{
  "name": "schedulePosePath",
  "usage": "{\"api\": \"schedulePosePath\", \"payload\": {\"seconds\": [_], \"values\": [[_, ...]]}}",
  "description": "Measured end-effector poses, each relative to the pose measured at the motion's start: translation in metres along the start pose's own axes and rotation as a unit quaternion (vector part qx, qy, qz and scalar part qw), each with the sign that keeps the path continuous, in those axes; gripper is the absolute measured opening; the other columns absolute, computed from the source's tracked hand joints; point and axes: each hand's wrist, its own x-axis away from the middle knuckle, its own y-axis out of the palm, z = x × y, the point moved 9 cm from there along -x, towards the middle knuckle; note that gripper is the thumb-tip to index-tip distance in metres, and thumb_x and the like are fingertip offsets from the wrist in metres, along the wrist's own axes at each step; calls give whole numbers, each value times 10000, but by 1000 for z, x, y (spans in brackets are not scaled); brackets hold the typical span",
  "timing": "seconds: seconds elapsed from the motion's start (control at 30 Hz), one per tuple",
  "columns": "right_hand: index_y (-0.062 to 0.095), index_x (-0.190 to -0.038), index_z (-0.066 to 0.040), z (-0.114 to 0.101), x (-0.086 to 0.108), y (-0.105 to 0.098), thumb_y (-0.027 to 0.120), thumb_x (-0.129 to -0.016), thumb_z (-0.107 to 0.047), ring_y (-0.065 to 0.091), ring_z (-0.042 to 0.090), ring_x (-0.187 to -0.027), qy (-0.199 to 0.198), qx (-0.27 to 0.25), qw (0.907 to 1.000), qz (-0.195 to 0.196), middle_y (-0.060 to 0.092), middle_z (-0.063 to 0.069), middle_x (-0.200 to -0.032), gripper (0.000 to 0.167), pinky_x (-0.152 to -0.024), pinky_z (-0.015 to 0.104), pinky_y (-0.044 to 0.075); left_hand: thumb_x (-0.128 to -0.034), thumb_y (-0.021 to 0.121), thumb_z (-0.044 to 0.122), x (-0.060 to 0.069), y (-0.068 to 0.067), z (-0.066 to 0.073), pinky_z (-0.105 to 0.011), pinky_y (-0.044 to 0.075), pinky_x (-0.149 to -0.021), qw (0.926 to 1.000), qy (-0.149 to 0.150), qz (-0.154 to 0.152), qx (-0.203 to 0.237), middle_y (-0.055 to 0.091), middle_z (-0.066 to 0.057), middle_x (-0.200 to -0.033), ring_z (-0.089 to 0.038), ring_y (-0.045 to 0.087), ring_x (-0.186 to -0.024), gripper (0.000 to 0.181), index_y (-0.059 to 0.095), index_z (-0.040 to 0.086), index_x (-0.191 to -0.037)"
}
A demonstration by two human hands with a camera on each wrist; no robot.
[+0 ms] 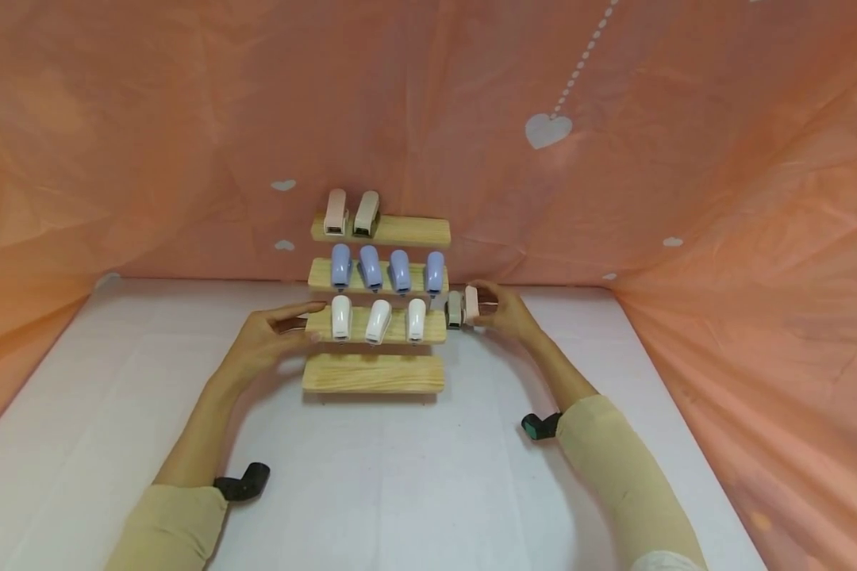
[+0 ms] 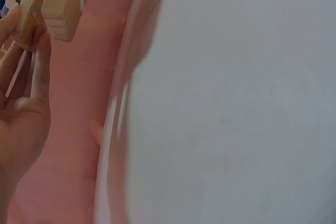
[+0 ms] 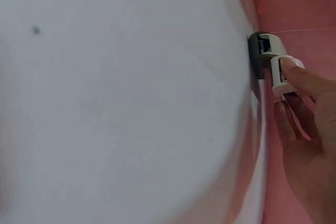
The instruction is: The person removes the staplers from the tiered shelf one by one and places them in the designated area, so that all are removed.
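Note:
My left hand [image 1: 274, 337] grips the left end of a wooden shelf board [image 1: 432, 327] that carries three white staplers [image 1: 378, 321]. In the left wrist view, the thumb lies on one face of that board [image 2: 38, 1] and fingers reach beneath it. To the right of the rack, my right hand [image 1: 503, 313] pinches a pale pink stapler [image 1: 471, 304] between thumb and fingers. Close beside it stands a grey-green stapler [image 1: 454, 309]. From the right wrist, the pink stapler [image 3: 277, 80] and the grey-green one [image 3: 258, 59] appear side by side, seemingly touching.
Above, one board holds several purple staplers [image 1: 400, 271]. The top board [image 1: 414, 231] bears a pink stapler [image 1: 336, 210] and a beige one [image 1: 367, 212] at its left. Lowest is a bare board [image 1: 373, 374]. A white tabletop [image 1: 414, 476] meets an orange-pink curtain [image 1: 614, 182] behind.

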Motion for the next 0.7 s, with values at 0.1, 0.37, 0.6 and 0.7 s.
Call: {"api": "schedulePosePath", "payload": {"seconds": [0.1, 0.37, 0.6, 0.7], "values": [[508, -1387, -2, 1, 1, 3, 804, -787, 50, 589, 386, -1179, 97, 104, 9999, 39, 572, 233, -1300, 672, -1007, 439, 488, -873, 785, 176, 0, -1, 1, -197, 516, -861, 10000, 71, 16, -24, 647, -97, -1274, -183, 617, -1067, 511, 628, 90, -1352], [515, -1398, -29, 14, 5, 8, 815, -796, 1, 607, 358, -1156, 346, 143, 9993, 30, 594, 212, -1283, 673, -997, 437, 492, -862, 797, 179, 0, 0, -2, -188, 507, -859, 9999, -15, 91, -83, 656, -32, -1249, -161, 604, -1049, 502, 645, 94, -1332], [485, -1417, 27, 11, 5, 11, 809, -797, 18, 592, 383, -1176, 275, -15, 9996, 22, 578, 255, -1287, 699, -1016, 422, 481, -881, 779, 191, 1, 1, -2, -201, 524, -848, 10000, -44, 33, 43, 629, -160, -1271, -177, 620, -1060, 511, 622, 75, -1353], [469, -1421, 47, 11, 2, 12, 801, -793, 43, 581, 396, -1182, 221, -133, 9997, 22, 566, 271, -1289, 710, -1025, 429, 473, -889, 769, 168, 1, 1, -1, -217, 538, -845, 9997, -1, -3, 263, 624, -173, -1272, -153, 632, -1054, 513, 607, 49, -1361]]}}
